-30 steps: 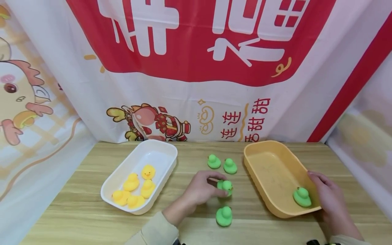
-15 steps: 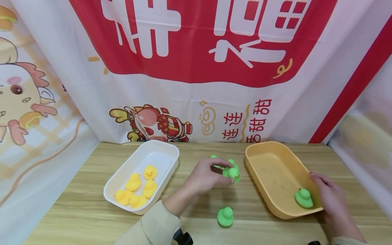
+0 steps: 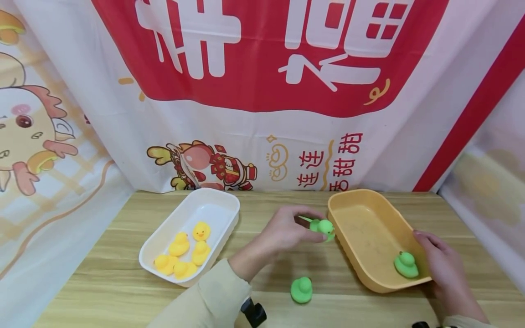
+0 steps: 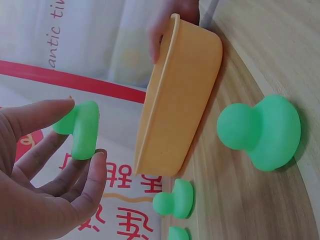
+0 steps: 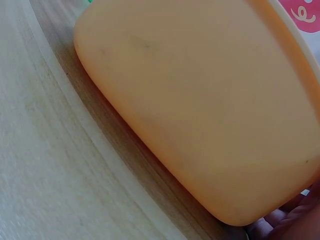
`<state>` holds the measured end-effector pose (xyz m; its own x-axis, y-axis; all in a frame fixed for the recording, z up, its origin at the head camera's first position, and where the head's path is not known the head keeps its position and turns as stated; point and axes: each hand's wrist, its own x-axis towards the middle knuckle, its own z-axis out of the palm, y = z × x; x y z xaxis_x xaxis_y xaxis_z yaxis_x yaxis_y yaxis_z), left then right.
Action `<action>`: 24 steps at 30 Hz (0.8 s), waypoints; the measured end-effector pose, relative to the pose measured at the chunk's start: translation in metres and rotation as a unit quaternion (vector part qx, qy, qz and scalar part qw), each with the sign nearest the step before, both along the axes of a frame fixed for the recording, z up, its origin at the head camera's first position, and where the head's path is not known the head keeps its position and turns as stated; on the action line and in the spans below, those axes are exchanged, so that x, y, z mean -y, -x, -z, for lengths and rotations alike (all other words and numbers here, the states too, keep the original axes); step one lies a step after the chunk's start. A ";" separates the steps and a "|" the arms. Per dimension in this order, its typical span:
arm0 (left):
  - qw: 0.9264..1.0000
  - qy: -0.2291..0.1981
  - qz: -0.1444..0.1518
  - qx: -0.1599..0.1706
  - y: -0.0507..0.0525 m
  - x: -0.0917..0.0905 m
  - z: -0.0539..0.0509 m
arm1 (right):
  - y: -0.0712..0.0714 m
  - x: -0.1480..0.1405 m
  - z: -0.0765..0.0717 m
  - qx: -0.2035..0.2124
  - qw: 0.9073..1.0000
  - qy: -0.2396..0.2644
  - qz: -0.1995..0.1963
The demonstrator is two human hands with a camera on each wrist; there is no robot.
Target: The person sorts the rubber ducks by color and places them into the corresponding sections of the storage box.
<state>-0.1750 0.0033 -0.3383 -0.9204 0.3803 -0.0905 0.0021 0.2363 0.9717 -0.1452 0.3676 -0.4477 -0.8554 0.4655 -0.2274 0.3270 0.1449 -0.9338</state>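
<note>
Over the last second my left hand (image 3: pixel 289 230) has lifted a green duck (image 3: pixel 325 227) and shifted it rightward; now I hold it pinched between thumb and fingers, off the surface, near the left wall of the orange tub (image 3: pixel 361 228) and not yet down inside. My right hand (image 3: pixel 443 259) has stayed put, gripping that tub's right side. So I judge this duck to be in mid-carry. One green duck already in the tub (image 3: pixel 406 264) sits just beside my right hand; the nearest loose duck (image 3: pixel 301 290) waits closer to me than my left hand; and two far ducks (image 4: pixel 175 199) rest beyond that hand, mostly hidden by it in the head view.

Left of my left hand, the white tub (image 3: pixel 209 214) holds five yellow ducks (image 3: pixel 179 244), unchanged. The surface (image 3: pixel 348 310) under both hands is pale wood grain. Past them hangs a white cloth (image 3: pixel 266 127) with a red panel and white lettering; cartoon-printed cloth (image 3: pixel 37 136) closes off the side to my left.
</note>
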 end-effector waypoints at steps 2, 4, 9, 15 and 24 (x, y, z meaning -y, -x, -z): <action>1.000 0.000 0.002 -0.002 0.000 -0.002 -0.001 | 0.000 0.001 -0.002 0.005 1.000 0.003 0.001; 1.000 0.000 0.002 -0.003 -0.001 -0.003 -0.002 | 0.001 0.001 -0.005 0.019 1.000 0.005 0.005; 1.000 0.002 0.001 0.000 -0.001 -0.004 -0.003 | 0.002 -0.005 -0.013 0.033 0.997 0.065 -0.007; 1.000 -0.013 0.004 0.005 -0.002 -0.005 -0.004 | -0.007 -0.013 -0.020 0.070 0.983 -0.146 -0.086; 1.000 -0.021 0.014 0.004 -0.001 -0.008 -0.002 | -0.008 -0.012 -0.015 0.079 0.961 -0.241 -0.109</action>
